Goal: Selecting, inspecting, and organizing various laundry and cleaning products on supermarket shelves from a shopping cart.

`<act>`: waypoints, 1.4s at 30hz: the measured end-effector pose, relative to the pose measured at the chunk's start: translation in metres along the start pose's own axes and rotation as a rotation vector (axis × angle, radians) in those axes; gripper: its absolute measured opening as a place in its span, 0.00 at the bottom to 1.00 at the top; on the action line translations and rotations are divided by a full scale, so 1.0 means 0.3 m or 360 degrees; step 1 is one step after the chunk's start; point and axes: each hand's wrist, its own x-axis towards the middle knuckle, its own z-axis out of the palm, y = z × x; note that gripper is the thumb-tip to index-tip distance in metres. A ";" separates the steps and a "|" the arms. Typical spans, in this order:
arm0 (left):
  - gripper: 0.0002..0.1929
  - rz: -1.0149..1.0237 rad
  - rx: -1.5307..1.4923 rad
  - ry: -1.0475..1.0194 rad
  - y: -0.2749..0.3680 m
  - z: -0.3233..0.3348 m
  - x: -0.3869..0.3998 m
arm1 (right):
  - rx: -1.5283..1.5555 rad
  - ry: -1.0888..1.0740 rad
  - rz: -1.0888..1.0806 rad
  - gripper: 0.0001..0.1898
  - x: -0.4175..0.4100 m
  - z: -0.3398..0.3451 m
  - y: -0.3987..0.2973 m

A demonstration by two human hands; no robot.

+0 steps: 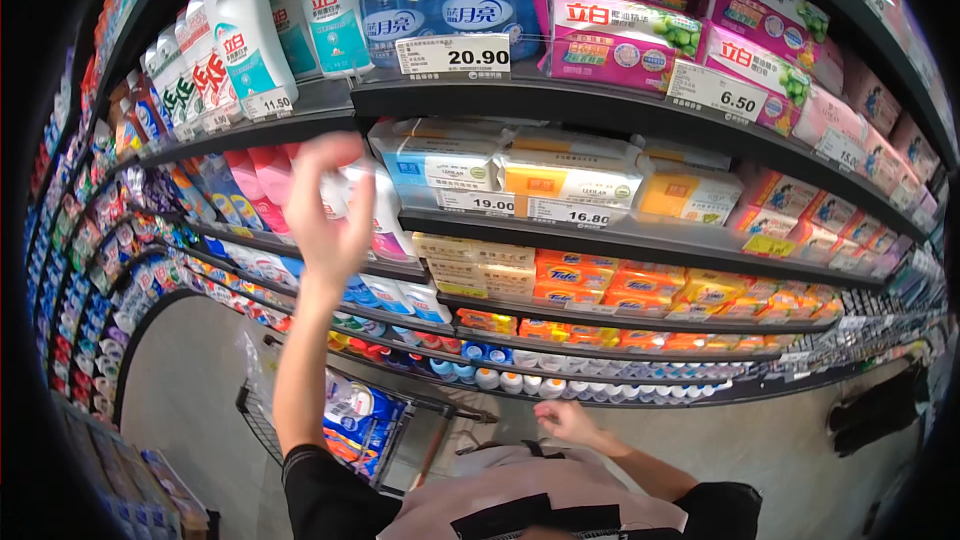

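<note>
My left hand [330, 210] is raised in front of the shelves, blurred. Its thumb and fingers curve apart with nothing between them. Behind it stand white bottles [386, 214] and pink bottles [259, 184]; whether it touches any I cannot tell. To its right lie wrapped soap packs with blue [439, 165] and yellow [570, 172] labels. White bleach bottles [247, 37] with teal caps stand on the shelf above. Low by my body, my right hand [566, 420] has its fingers curled and shows nothing in it.
A black wire shopping cart [397, 427] stands at lower left, holding a blue package [360, 420]. Blue bottles [450, 4] and purple soap packs [619, 41] fill the upper shelf. Orange Tide packs [574, 277] sit lower. Another person's dark-clad legs [881, 405] are at right.
</note>
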 end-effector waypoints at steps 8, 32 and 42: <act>0.02 -0.1456 0.0304 -0.0522 0.216 -0.291 -0.891 | -0.0050 -0.0430 0.0204 0.15 0.005 0.048 0.142; 0.11 -0.3852 0.1222 -0.0238 0.575 -1.150 -1.601 | -0.0668 -0.0519 0.0494 0.17 0.541 0.588 -0.008; 0.10 -0.3854 0.1038 0.0006 0.418 -1.210 -1.565 | -0.0920 -0.0022 -0.0004 0.09 0.641 0.702 0.013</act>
